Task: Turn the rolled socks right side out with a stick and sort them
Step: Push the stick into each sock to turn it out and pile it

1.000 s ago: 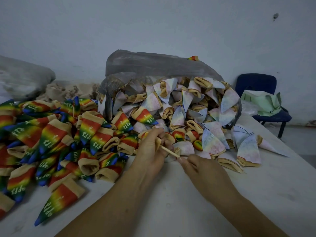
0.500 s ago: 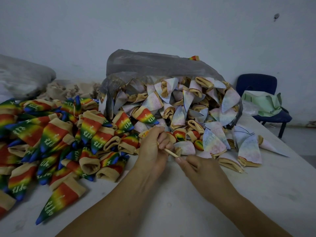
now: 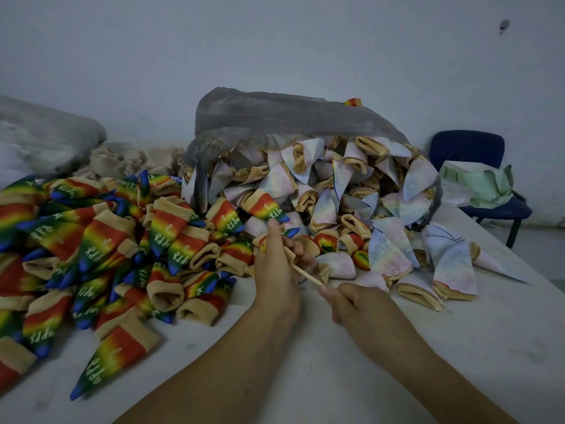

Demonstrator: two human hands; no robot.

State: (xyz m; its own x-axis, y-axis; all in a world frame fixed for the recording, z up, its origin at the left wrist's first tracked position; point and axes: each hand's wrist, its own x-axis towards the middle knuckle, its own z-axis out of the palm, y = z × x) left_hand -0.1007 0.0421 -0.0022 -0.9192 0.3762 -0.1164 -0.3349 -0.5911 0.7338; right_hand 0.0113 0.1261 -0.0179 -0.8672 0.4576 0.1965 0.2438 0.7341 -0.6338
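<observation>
My left hand (image 3: 276, 270) grips a rolled sock (image 3: 289, 233) whose blue tip pokes out past my fingers. A thin wooden stick (image 3: 307, 275) runs from that sock down to my right hand (image 3: 356, 304), which pinches its near end. To the left lies a heap of rainbow socks (image 3: 101, 246) turned right side out, with tan cuffs. Behind and to the right, pale inside-out socks (image 3: 342, 197) spill from a grey plastic bag (image 3: 275, 114).
The white table (image 3: 458, 347) carries everything. A blue chair (image 3: 470, 154) with a green bag (image 3: 480, 185) on it stands at the right. Another grey sack (image 3: 46, 133) and tan fabric (image 3: 128, 159) lie at the back left, against the wall.
My left hand has lifted slightly with the sock, and a blue sock tip now shows beyond its fingers. The stick sits deeper in the sock; my right hand stays on its end.
</observation>
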